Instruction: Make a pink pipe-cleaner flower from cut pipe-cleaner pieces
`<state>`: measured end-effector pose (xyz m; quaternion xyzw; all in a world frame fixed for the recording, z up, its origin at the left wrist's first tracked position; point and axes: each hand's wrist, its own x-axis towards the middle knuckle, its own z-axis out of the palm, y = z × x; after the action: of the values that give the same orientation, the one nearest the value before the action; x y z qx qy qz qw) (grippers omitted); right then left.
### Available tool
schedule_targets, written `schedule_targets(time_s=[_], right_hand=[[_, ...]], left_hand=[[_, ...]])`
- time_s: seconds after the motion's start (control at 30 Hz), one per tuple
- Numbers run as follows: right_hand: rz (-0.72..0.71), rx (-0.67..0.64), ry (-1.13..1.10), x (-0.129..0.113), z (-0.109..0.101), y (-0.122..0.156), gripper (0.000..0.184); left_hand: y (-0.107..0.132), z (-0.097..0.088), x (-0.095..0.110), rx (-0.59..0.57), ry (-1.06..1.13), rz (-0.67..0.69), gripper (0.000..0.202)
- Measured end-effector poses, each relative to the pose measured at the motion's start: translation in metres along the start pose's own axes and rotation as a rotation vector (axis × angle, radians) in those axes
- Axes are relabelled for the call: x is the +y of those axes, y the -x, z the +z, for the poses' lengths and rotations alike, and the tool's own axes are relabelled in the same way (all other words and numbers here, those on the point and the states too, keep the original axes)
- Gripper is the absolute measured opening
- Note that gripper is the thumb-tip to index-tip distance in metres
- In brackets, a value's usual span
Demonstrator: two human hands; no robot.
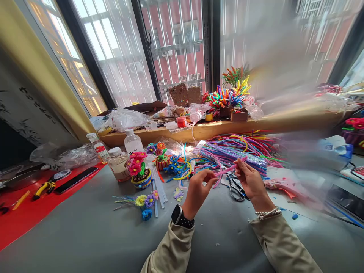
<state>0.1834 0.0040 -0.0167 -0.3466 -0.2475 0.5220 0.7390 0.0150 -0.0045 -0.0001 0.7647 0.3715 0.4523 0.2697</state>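
Note:
A pink pipe cleaner (226, 171) stretches between my two hands above the grey table. My left hand (199, 191), with a watch at the wrist, pinches its left end between thumb and fingertips. Higher and to the right, my right hand (250, 181) grips the other end, a short tip sticking out past the fingers. Behind and below the hands lie black-handled scissors (236, 189). A heap of coloured pipe cleaners (212, 151) spreads just beyond. Left of my left hand are loose pipe-cleaner flowers (149, 201) and a small pot of pink flowers (137, 163).
Clear glue sticks (160, 189) lie near the flowers, with bottles (118, 165) behind them. A pink glue gun (284, 185) rests at right, partly blurred. Pliers (44, 189) and a black phone (76, 180) are on the red cloth (25, 223). The windowsill (159, 132) holds clutter.

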Motion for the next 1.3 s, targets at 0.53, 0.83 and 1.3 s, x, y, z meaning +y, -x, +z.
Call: schedule_targets(time_s=[0.53,0.83,1.3], right_hand=[[-0.161,0.09,0.143,-0.002,0.001,0.003,0.024],[-0.147,0.016,0.159,-0.003,0.002,0.004,0.024],[-0.202,0.063,0.267,0.0,0.0,0.002,0.026]], left_hand=[[0.003,0.004,-0.002,-0.157,-0.17,0.105,0.014],[0.001,0.006,-0.009,-0.166,-0.215,0.017,0.012],[0.002,0.008,-0.006,-0.297,-0.071,-0.108,0.016]])
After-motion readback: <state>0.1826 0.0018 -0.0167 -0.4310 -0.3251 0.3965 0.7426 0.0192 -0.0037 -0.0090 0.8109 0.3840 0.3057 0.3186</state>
